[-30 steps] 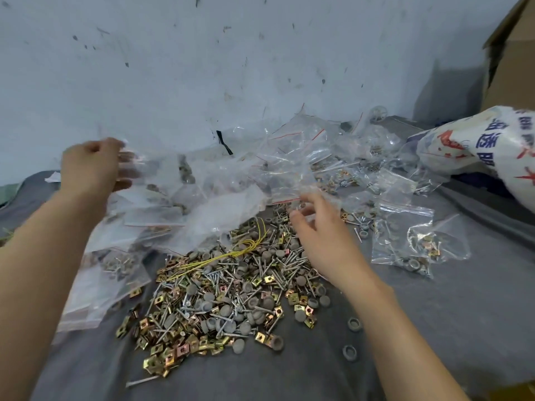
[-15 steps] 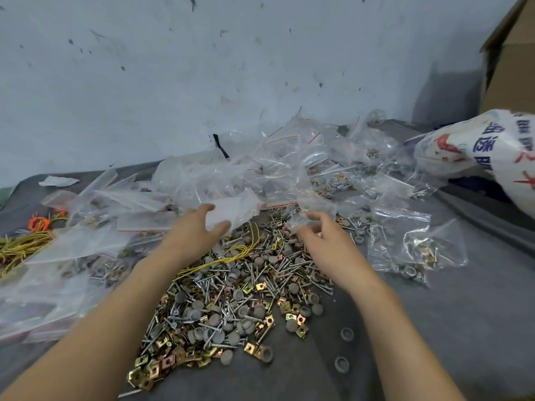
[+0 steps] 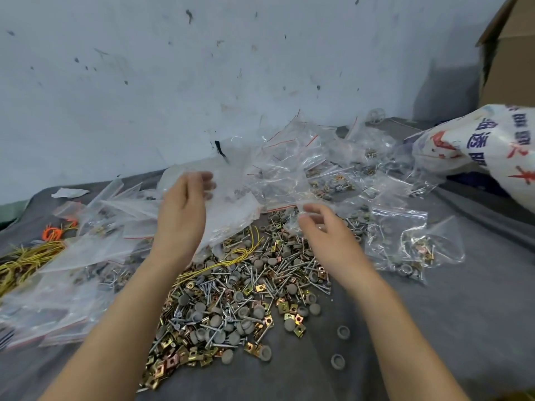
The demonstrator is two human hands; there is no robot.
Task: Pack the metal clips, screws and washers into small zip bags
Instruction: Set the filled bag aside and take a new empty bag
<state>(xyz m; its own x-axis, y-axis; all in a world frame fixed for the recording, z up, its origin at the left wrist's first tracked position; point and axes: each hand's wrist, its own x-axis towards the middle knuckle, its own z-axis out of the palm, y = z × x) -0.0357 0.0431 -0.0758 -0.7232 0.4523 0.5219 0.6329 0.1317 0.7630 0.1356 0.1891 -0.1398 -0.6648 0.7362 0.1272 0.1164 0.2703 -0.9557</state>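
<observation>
Just behind the loose pile of clips, screws and washers, our left hand grips a frosted bag and our right hand pinches a clear zip bag. Filled bags lie right of the pile, and we judge that most of the packing remains.

zip bags: clear glossy plastic, crinkled, beyond left hand and right hand | screws: bright bare metal, between the forearms | clips: shiny brass-toned metal, beside left forearm | washers: matt grey, beside right forearm | cloth: matt grey, under everything
</observation>
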